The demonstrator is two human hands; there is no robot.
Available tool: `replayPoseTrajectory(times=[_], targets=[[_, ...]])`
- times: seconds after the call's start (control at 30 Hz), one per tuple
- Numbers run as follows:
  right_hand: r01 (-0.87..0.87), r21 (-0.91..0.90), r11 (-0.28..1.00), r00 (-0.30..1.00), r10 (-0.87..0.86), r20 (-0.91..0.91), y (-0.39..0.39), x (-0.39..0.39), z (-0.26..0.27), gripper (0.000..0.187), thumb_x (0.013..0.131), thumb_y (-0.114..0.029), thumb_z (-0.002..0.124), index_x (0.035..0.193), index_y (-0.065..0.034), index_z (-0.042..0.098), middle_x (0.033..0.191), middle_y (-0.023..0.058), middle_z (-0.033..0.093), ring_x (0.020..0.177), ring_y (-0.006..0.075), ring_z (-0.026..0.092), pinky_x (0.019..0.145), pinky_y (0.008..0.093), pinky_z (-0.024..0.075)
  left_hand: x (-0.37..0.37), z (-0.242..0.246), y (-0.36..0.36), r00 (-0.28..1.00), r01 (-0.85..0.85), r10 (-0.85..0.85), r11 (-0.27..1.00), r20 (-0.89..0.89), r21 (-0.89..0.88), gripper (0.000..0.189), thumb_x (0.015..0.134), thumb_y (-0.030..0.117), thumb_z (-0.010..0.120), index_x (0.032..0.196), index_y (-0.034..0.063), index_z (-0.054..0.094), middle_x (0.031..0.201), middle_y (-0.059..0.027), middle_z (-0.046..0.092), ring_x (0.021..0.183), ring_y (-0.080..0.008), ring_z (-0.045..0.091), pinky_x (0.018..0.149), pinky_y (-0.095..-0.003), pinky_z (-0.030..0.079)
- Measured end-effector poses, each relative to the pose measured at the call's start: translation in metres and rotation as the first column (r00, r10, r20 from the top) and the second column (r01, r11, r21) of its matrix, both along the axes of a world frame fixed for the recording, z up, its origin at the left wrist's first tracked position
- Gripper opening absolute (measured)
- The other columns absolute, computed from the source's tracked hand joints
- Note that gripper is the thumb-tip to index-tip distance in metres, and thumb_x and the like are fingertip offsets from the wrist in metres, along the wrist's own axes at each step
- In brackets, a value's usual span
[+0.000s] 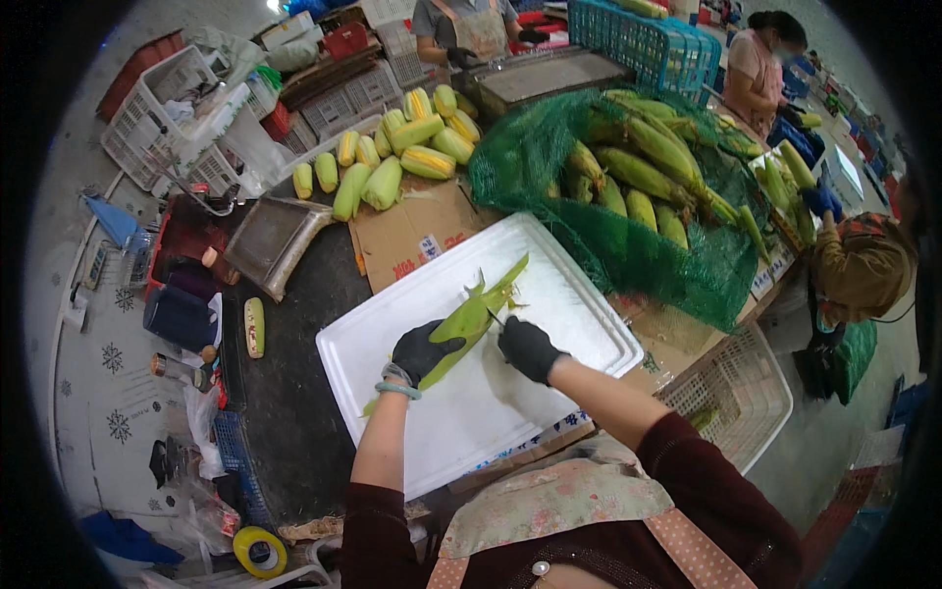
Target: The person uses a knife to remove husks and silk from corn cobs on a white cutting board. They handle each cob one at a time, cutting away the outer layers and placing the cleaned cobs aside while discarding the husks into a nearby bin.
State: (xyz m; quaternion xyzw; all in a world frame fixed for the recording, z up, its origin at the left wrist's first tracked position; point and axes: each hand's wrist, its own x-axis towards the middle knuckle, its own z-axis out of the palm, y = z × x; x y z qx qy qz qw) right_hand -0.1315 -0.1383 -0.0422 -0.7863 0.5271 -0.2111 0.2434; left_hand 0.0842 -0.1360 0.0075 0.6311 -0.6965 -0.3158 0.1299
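An ear of corn in its green husk lies slantwise over a white foam lid. My left hand, in a black glove, grips the ear's lower part from the left. In my black-gloved right hand is a small knife, mostly hidden by the fingers. Its blade touches or nearly touches the husk near the ear's upper end, where leaf tips and loose shreds stick out.
Trimmed corn ears are heaped beyond the lid on cardboard. A green mesh sack holds unhusked ears at the right. A scale and one corn ear sit left. A white crate stands right; co-workers are around the table.
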Motion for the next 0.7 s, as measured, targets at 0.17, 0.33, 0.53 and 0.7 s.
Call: replayPoseTrajectory(times=[0.17,0.33,0.53,0.7], targets=[[0.015,0.101,0.995,0.989,0.0,-0.147,0.022,-0.017,0.002,0.02,0.08,-0.014,0.054,0.087,0.0041,0.048,0.074,0.0219,0.06,0.073,0.0362,0.061,0.066,0.0421,0.0492,0.003,-0.006,-0.004,0.996,0.01,-0.006,0.999,-0.089,0.049,0.055,0.075,0.047,0.065,0.113,0.0083,0.061,0.105,-0.0123,0.065,0.097,-0.0267,0.06,0.087,-0.034,0.044],[-0.002,0.026,1.0,0.976,0.008,-0.218,-0.007,0.005,-0.01,0.016,0.082,-0.014,0.048,0.086,0.0006,0.054,0.08,0.0208,0.063,0.075,0.0353,0.062,0.066,0.0424,0.0496,0.001,-0.011,0.001,0.999,0.05,-0.051,0.997,-0.014,-0.064,0.053,0.075,0.048,0.065,0.111,0.0095,0.062,0.105,-0.0138,0.063,0.096,-0.0297,0.06,0.086,-0.0364,0.045],[0.101,0.085,0.991,0.98,-0.114,0.164,0.005,-0.024,-0.035,0.022,0.086,-0.025,0.052,0.088,-0.0024,0.052,0.072,0.0193,0.061,0.064,0.0325,0.06,0.057,0.0419,0.0476,-0.016,-0.029,0.04,0.988,0.022,0.096,0.674,0.117,-0.739,0.035,0.07,0.032,0.072,0.096,0.01,0.062,0.094,-0.0075,0.062,0.088,-0.0263,0.056,0.076,-0.0382,0.042],[0.367,0.174,0.914,0.909,-0.392,0.139,0.036,-0.065,-0.017,0.044,0.083,-0.039,0.059,0.103,-0.0005,0.052,0.084,0.0206,0.062,0.079,0.0343,0.062,0.07,0.0448,0.0477,-0.047,-0.051,0.083,0.955,0.231,-0.011,0.65,0.295,-0.724,0.021,0.07,0.01,0.065,0.091,0.0112,0.062,0.093,-0.0059,0.06,0.091,-0.0257,0.055,0.077,-0.0401,0.041]])
